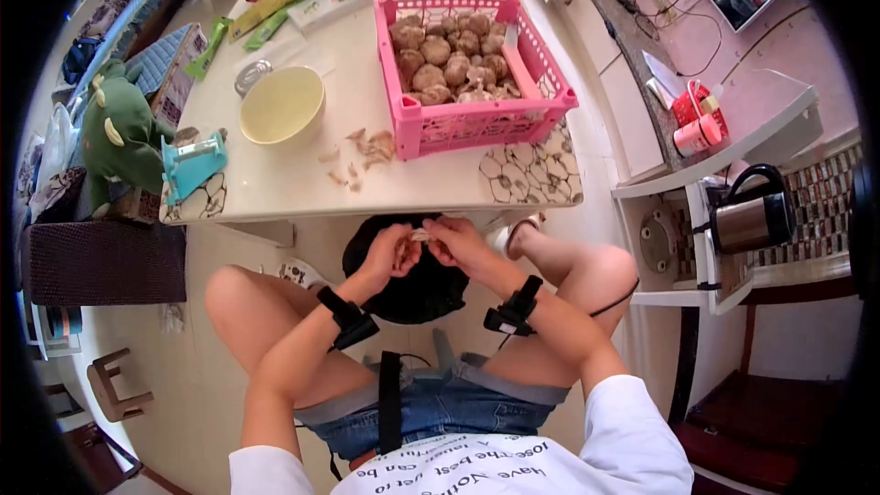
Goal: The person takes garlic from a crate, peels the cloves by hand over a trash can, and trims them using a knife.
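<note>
My left hand and my right hand meet just in front of the table edge, above a black bin on the floor. Pinched between the fingertips of both is a small pale garlic piece, partly covered by the fingers. A pink plastic basket on the table holds many brownish garlic bulbs. Inside its right side leans a pink-handled knife. Papery garlic skins lie scattered beside the basket. To the left stands a pale yellow bowl.
A blue peeler-like tool lies at the table's left corner, near a green plush toy. Behind the bowl sits a round metal tin. Packets lie farther back. A kettle stands on the right shelf.
</note>
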A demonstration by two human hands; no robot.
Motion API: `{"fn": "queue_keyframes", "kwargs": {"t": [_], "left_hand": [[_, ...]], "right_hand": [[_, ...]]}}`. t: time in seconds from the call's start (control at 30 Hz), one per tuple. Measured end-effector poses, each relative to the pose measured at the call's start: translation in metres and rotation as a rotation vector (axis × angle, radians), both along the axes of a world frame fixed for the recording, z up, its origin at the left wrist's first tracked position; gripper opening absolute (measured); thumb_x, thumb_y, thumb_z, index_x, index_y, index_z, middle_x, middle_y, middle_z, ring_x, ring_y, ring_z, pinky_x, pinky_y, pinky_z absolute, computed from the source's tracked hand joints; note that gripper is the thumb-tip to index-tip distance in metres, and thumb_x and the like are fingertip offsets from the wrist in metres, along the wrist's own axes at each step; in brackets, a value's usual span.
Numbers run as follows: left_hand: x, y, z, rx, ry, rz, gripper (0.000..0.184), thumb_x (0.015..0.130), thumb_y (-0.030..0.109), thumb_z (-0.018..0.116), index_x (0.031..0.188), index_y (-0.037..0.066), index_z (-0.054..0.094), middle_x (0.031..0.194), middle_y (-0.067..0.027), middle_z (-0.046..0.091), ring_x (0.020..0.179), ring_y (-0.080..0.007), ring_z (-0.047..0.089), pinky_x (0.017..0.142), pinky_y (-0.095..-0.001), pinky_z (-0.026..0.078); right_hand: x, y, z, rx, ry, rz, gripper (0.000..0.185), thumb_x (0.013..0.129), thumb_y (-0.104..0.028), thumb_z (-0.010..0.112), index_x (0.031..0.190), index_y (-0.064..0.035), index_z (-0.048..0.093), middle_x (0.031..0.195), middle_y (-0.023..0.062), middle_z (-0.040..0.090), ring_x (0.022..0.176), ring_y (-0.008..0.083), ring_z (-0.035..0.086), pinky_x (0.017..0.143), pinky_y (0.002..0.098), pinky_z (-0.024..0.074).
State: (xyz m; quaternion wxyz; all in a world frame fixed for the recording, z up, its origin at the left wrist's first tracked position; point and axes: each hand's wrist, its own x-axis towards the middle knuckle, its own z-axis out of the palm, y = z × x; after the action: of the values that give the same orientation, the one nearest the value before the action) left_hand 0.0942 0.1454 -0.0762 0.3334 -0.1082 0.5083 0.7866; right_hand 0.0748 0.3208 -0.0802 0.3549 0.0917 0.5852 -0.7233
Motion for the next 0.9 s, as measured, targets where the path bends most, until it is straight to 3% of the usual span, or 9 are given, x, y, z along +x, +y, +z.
{"fn": "queue_keyframes", "kwargs": {"t": [0.07,0.27,0.5,0.67,0.9], "left_hand": [[-0.001,0.001,0.004,-0.141,0.019,-0.067,0.049,0.092,0.049,0.04,0.073,0.006,0.053,0.058,0.0002,0.046,0.041,-0.0076,0.03,0.037,-0.0216,0.02],[-0.001,0.007,-0.02,-0.196,0.227,-0.17,0.042,0.095,0.044,0.042,0.082,0.006,0.054,0.06,0.0039,0.04,0.045,-0.0043,0.03,0.039,-0.0199,0.018],[-0.004,-0.004,-0.005,-0.009,0.043,-0.221,0.041,0.096,0.041,0.04,0.08,0.006,0.053,0.057,0.002,0.042,0.041,-0.0063,0.029,0.036,-0.0209,0.019],[-0.003,-0.004,-0.009,0.157,-0.02,-0.11,0.041,0.096,0.04,0.039,0.077,0.005,0.051,0.056,-0.0005,0.043,0.04,-0.0068,0.032,0.035,-0.0205,0.02],[-0.005,-0.005,0.003,0.116,-0.047,-0.156,0.038,0.095,0.037,0.041,0.078,0.004,0.052,0.061,-0.0034,0.048,0.041,-0.0074,0.035,0.035,-0.0204,0.022]], "right_hand": [[0.0,0.0,0.0,0.003,0.015,-0.001,0.027,0.091,-0.028,0.054,0.08,-0.0031,0.054,0.061,0.0027,0.05,0.049,0.0086,0.043,0.041,0.0232,0.0283],[0.0,-0.003,0.002,0.07,0.1,0.059,0.027,0.091,-0.027,0.054,0.083,-0.0016,0.055,0.061,0.002,0.05,0.049,0.0081,0.043,0.041,0.0227,0.0299],[-0.003,0.0,0.002,0.034,0.106,0.111,0.026,0.094,-0.026,0.051,0.086,-0.0014,0.054,0.062,0.0021,0.051,0.05,0.008,0.043,0.041,0.0229,0.0305],[-0.003,0.0,0.003,-0.049,0.119,0.084,0.025,0.095,-0.026,0.049,0.09,-0.0019,0.053,0.064,0.0017,0.051,0.051,0.0081,0.044,0.042,0.0227,0.0316],[0.0,-0.003,0.003,0.067,0.242,0.098,0.025,0.095,-0.026,0.049,0.092,-0.002,0.054,0.065,0.0015,0.053,0.052,0.0071,0.045,0.044,0.0217,0.0345]]}}
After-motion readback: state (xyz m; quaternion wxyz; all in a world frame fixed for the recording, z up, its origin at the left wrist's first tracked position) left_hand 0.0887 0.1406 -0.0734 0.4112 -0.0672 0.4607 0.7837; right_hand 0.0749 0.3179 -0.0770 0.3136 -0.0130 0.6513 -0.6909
